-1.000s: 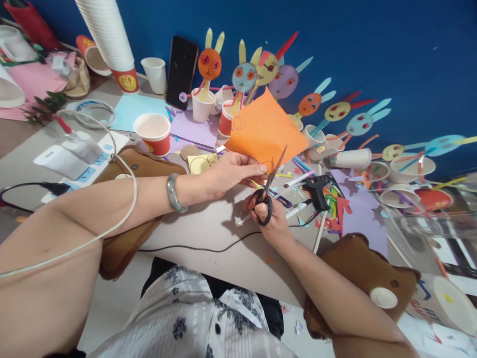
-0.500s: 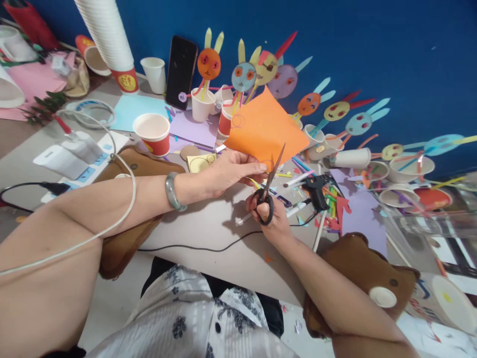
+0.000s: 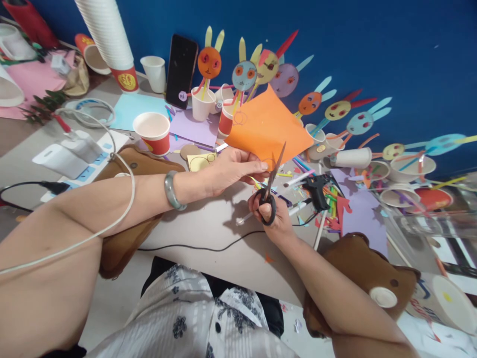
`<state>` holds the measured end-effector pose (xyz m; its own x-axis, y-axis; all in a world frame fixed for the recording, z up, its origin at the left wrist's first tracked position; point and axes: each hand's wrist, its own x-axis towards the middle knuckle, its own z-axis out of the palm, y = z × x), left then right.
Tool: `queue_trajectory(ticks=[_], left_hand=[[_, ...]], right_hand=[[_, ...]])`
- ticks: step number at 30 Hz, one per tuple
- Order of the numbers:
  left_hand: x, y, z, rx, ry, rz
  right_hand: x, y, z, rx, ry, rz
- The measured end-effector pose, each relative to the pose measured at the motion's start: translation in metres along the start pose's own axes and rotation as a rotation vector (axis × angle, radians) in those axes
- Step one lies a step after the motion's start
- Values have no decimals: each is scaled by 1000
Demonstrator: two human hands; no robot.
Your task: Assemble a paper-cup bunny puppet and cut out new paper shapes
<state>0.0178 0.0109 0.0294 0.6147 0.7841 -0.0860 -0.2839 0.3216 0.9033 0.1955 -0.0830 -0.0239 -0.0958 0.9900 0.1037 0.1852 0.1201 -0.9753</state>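
My left hand [image 3: 238, 171] pinches the lower corner of an orange sheet of paper [image 3: 272, 127], which is held up above the table. Small circles are drawn on the sheet near its left corner and near my thumb. In my right hand [image 3: 274, 216] is a pair of scissors [image 3: 271, 184] with black handles, my fingers through the loops. Their blades point up and look nearly closed, lying against the sheet's lower edge beside my left fingertips. Whether paper sits between the blades I cannot tell. A yellow paper with drawn circles [image 3: 201, 161] lies under my left wrist.
Paper rabbit figures in cups, one with an orange head [image 3: 209, 63], line the blue wall. A black glue gun [image 3: 317, 193] lies right among paper scraps. A red-and-white cup [image 3: 152, 133], a phone [image 3: 181, 69] and a power strip [image 3: 93, 166] stand left. A white cable crosses my left arm.
My right hand and the scissors have shifted slightly to the right. The orange sheet has tilted a little, its top corner moving up and right. My left hand stays almost in place.
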Motion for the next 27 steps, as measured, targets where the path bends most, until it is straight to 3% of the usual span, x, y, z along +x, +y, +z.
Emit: queue_trajectory(ticks=[27], left_hand=[[-3, 10, 5, 120, 51, 49]], right_hand=[[2, -9, -12, -29, -61, 55]])
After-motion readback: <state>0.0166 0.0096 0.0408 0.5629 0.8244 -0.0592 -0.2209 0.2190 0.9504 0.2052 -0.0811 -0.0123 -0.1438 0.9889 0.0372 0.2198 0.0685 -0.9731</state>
